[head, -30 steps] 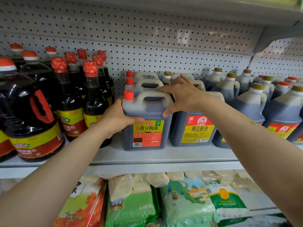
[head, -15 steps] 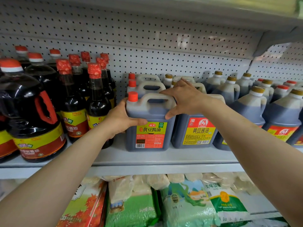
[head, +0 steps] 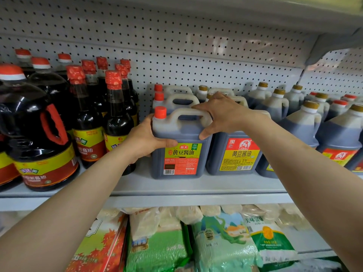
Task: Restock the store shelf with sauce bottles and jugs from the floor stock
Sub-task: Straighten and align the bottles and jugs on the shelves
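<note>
A red-capped soy sauce jug with a yellow and red label stands upright at the front of the grey shelf. My left hand grips its left side, thumb across the front above the label. My right hand grips the right end of its top handle, thumb down the jug's right shoulder. Two more red-capped jugs stand in a row behind it.
Tall dark bottles and round jugs with red handles crowd the shelf to the left. A yellow-labelled jug touches the held jug's right side, with several gold-capped jugs beyond. Bagged goods fill the lower shelf.
Both hands keep their grip on the jug. It stays upright at the shelf front and has shifted at most slightly; the camera view has drifted a little.
</note>
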`<state>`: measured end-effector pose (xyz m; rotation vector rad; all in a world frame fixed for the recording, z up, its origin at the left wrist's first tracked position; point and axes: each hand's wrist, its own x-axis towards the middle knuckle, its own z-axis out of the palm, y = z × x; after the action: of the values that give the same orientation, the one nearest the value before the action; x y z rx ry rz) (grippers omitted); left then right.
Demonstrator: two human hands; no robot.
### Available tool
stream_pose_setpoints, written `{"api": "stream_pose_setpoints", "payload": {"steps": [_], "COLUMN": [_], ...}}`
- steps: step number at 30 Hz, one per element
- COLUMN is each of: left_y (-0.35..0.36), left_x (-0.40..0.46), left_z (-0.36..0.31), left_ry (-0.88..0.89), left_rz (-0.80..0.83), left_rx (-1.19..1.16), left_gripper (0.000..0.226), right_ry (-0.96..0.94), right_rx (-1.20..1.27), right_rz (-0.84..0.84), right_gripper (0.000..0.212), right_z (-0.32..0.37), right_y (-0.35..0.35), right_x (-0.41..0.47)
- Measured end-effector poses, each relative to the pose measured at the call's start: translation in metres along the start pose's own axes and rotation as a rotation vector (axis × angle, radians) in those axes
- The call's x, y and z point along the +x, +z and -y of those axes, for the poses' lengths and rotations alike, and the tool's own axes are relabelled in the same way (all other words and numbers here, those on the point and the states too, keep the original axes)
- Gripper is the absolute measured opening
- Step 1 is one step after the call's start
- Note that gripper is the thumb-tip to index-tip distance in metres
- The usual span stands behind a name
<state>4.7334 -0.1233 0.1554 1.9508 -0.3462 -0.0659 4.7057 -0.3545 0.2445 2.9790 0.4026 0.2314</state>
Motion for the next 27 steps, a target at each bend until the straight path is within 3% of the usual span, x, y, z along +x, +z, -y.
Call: {"api": "stream_pose_setpoints", "payload": {"steps": [6,16,19,23,27], "left_y": [0.001,0.014,0.018,0.030,0.060], "left_x": [0.000,-0.016,-0.031,-0.051,-0.075], "left_z": [0.003,0.010,0.011,0.000,-0.018], "left_ry": [0.014,-0.078,-0.110,-0.115,-0.167], "left_rz": [-0.004,-0.091,-0.147,-0.265,-0.353], "left_rx": [-0.038,-0.059,-0.039,0.046,0.092], "left_gripper": [0.082,0.086,0.107,0.082,0.082], "right_ry": [0.015,0.055,0.077,0.121,0.121], "right_rx": [0.004,0.062,0.214,0.322,0.333], "right_rz": [0.008,0.017,-0.098,-0.281,-0.324], "right_gripper": [0.079,0.095,0.087,0.072,0.057], "right_z": [0.002,0.000,-0.015,-0.045,-0.069], "right_y": [0.000,-0.001,-0.008,-0.013,-0.008], "right_x": [-0.003,-0.015,-0.034,-0.065,-0.106]}}
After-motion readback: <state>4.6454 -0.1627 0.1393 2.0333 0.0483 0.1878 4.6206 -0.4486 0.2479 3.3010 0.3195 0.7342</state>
